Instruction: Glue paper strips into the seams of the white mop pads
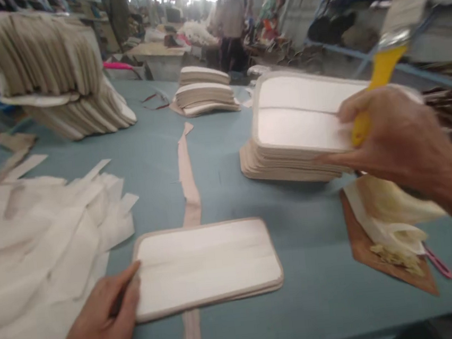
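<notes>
A white rectangular panel (205,267) with rounded corners and a beige rim lies in front of me, with at least one more layer under it. My left hand (100,320) pinches its left edge between thumb and fingers. On the right, my right hand (398,131) is closed around a paintbrush (386,63) with a yellow handle, bristles pointing up. The same hand's fingers also reach over the right part of a stack of similar panels (289,158); whether they grip the top one is unclear through the blur. Beneath the near panel runs a beige fabric strip (186,168).
Loose white strips (49,245) pile up at the left on the blue-green table (241,328). Behind them stands a tall stack of panels (48,64); a smaller stack (206,94) sits at the back. A brown board (361,242) with yellowed cloth lies at right. People are in the background.
</notes>
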Motion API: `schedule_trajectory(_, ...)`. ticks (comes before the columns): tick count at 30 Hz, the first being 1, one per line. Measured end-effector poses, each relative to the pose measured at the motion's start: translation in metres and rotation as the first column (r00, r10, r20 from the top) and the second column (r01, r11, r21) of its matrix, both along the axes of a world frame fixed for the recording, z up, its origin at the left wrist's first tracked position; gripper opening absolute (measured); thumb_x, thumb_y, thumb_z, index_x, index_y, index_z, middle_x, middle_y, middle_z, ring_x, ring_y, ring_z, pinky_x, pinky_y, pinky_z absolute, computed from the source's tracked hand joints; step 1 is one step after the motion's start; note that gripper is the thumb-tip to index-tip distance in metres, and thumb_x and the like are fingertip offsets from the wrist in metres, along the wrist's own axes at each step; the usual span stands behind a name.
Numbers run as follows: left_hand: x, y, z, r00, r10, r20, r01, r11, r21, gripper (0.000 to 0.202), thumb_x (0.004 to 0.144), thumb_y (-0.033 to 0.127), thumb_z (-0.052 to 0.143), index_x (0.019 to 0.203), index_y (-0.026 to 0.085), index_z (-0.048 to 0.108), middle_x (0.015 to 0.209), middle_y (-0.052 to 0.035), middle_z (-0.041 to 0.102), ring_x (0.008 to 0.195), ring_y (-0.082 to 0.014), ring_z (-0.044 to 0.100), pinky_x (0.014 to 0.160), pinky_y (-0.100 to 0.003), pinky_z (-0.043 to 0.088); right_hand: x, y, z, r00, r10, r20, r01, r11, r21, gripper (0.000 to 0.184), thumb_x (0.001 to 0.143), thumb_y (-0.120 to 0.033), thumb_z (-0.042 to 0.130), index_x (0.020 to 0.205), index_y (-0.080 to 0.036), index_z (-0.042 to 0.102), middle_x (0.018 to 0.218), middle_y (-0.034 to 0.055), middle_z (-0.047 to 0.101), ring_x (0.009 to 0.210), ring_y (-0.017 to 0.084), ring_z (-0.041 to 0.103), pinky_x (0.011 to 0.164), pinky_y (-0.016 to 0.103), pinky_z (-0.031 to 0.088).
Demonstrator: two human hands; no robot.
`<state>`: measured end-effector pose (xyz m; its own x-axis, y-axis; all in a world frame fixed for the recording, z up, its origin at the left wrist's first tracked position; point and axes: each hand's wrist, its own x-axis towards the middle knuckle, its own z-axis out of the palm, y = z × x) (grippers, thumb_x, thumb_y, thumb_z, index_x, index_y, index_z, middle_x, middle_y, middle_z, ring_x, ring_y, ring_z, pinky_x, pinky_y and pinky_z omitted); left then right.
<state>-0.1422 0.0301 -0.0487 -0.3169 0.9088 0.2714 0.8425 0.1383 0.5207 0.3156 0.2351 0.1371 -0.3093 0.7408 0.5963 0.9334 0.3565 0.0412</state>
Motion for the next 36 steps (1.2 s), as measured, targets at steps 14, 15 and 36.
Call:
schedule_trajectory(14, 0.016, -0.005, 0.01, 0.951, 0.141, 0.275, -0.136, 0.99, -0.039, 0.046, 0.1, 0.051, 0.05, 0.122, 0.021, 0.077, 0.098, -0.0047, 0.078, 0.085, -0.0215, 0.071, 0.078, -0.035, 0.052, -0.172, -0.14, -0.133, 0.873, 0.461, -0.161, -0.488, 0.818, -0.304, 0.048, 0.098, -0.066, 0.072, 0.105, -0.024, 0.048, 0.104, 0.0114, 0.072, 0.087, 0.029, 0.067, 0.072, 0.039, 0.054)
schedule_trajectory(15, 0.016, -0.006, 0.01, 0.949, 0.128, 0.288, -0.125, 0.992, -0.028, 0.048, 0.102, 0.053, 0.048, 0.122, 0.02, 0.077, 0.103, -0.0062, 0.079, 0.091, -0.0225, 0.073, 0.082, -0.035, 0.053, -0.176, -0.142, -0.135, 0.868, 0.472, -0.156, -0.497, 0.81, -0.311, 0.049, 0.098, -0.067, 0.071, 0.105, -0.024, 0.048, 0.104, 0.0118, 0.072, 0.088, 0.029, 0.067, 0.072, 0.039, 0.054)
schedule_trajectory(36, 0.02, -0.014, 0.013, 0.988, -0.04, 0.151, 0.031, 0.998, 0.062, 0.023, 0.1, 0.024, 0.061, 0.118, 0.017, 0.072, 0.096, -0.0028, 0.068, 0.087, -0.0172, 0.066, 0.083, -0.03, 0.059, -0.188, -0.141, -0.133, 0.83, 0.548, -0.107, -0.541, 0.742, -0.395, 0.059, 0.095, -0.068, 0.074, 0.127, -0.022, 0.054, 0.123, 0.0169, 0.077, 0.103, 0.035, 0.073, 0.087, 0.049, 0.057)
